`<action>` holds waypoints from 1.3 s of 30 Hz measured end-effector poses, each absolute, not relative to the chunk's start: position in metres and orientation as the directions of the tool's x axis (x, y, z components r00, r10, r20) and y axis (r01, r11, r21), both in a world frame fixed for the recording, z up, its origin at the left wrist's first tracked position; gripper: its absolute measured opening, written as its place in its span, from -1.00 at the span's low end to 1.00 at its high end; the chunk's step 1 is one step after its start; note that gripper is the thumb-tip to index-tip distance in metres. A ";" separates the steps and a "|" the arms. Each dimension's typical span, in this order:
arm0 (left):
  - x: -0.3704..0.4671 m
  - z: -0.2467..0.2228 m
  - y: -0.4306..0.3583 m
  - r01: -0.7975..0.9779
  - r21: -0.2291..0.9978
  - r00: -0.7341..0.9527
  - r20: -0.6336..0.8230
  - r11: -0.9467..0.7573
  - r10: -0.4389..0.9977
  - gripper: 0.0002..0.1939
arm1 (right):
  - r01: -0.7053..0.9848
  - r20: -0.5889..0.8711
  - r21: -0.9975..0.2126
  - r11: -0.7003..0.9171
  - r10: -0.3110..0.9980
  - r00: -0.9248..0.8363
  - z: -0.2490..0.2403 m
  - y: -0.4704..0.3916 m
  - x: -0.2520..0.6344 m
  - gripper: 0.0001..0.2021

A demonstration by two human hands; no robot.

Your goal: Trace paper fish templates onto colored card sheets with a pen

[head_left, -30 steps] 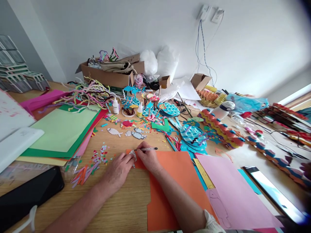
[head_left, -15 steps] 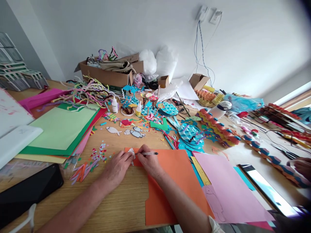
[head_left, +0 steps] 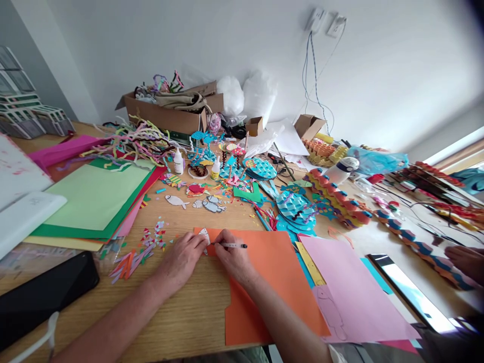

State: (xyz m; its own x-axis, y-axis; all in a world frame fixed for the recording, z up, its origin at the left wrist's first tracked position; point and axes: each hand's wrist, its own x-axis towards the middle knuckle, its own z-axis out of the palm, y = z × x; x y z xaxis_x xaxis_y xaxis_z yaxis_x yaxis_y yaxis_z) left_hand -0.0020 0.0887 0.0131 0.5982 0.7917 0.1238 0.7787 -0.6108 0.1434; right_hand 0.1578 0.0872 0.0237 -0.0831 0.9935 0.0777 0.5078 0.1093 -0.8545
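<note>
A small white paper fish (head_left: 204, 236) with black outlines lies at the upper left corner of an orange sheet (head_left: 280, 282). My left hand (head_left: 185, 254) pins it with its fingertips, fingers close together. Pinched in my right hand (head_left: 231, 257) is a pen (head_left: 235, 245), held nearly level with its tip pointing left at the fish's right edge. Beyond my hands lie more cut-out paper fish, a white one (head_left: 176, 201) and blue-grey ones (head_left: 214, 205). Scraps and thin paper strips (head_left: 130, 263) are scattered left of my left hand.
Coloured sheets (head_left: 94, 199) are stacked on the left, with a black phone (head_left: 49, 295) in front. Glue bottles (head_left: 178, 162), blue woven paper fish (head_left: 295, 209) and pipe cleaners (head_left: 132, 143) spread behind. A pink sheet (head_left: 359, 292) lies right. Another person's hand (head_left: 465, 259) is at the right edge.
The pen and my right hand have shifted very slightly, with the pen tip lower along the fish's edge. My left hand stays on the fish. The view has tilted a little.
</note>
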 end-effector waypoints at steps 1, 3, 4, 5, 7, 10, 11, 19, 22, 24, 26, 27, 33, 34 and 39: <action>-0.002 0.014 0.089 0.778 0.144 0.599 0.125 -0.612 0.791 -0.68 | 0.505 0.077 -0.856 0.109 0.994 -0.084 0.024 0.087 0.158 -0.90; -0.002 0.014 0.088 0.777 0.143 0.599 0.129 -0.613 0.790 -0.68 | 0.500 0.079 -0.859 0.110 0.993 -0.082 0.024 0.087 0.158 -0.90; -0.003 0.014 0.088 0.777 0.143 0.599 0.133 -0.613 0.790 -0.69 | 0.501 0.082 -0.858 0.112 0.993 -0.081 0.024 0.087 0.158 -0.91; -0.003 0.014 0.089 0.775 0.144 0.599 0.139 -0.615 0.788 -0.69 | 0.504 0.088 -0.856 0.117 0.993 -0.081 0.023 0.087 0.158 -0.91; -0.004 0.012 0.089 0.768 0.152 0.603 0.155 -0.622 0.783 -0.70 | 0.517 0.114 -0.843 0.145 0.989 -0.091 0.021 0.086 0.159 -0.92; -0.005 0.008 0.091 0.756 0.170 0.606 0.180 -0.632 0.775 -0.70 | 0.558 0.173 -0.805 0.204 0.979 -0.109 0.018 0.083 0.159 -0.92; -0.005 0.006 0.091 0.753 0.174 0.607 0.188 -0.635 0.772 -0.70 | 0.574 0.193 -0.788 0.223 0.975 -0.113 0.016 0.081 0.159 -0.92; -0.005 0.002 0.092 0.738 0.206 0.603 0.227 -0.643 0.765 -0.71 | 0.662 0.342 -0.646 0.381 0.919 -0.195 0.010 0.074 0.157 -0.92; -0.005 0.004 0.091 0.736 0.230 0.598 0.220 -0.636 0.771 -0.72 | 0.687 0.378 -0.587 0.429 0.895 -0.236 0.009 0.073 0.157 -0.91; -0.005 0.005 0.091 0.727 0.251 0.601 0.219 -0.639 0.769 -0.74 | 0.707 0.390 -0.543 0.452 0.882 -0.265 0.009 0.073 0.156 -0.90; -0.005 0.006 0.091 0.722 0.268 0.600 0.216 -0.638 0.770 -0.75 | 0.737 0.395 -0.486 0.470 0.870 -0.294 0.009 0.072 0.156 -0.90; -0.005 0.006 0.091 0.722 0.273 0.598 0.215 -0.636 0.772 -0.76 | 0.752 0.396 -0.455 0.476 0.865 -0.308 0.009 0.072 0.156 -0.90; -0.005 0.004 0.092 0.716 0.292 0.598 0.213 -0.634 0.773 -0.76 | 0.808 0.409 -0.290 0.513 0.830 -0.380 0.008 0.070 0.153 -0.88; -0.005 0.004 0.092 0.715 0.297 0.596 0.213 -0.633 0.774 -0.76 | 0.811 0.411 -0.280 0.514 0.827 -0.382 0.008 0.069 0.153 -0.88; -0.006 0.004 0.090 0.705 0.318 0.595 0.223 -0.634 0.773 -0.77 | 0.801 0.418 -0.277 0.530 0.817 -0.397 0.007 0.068 0.153 -0.88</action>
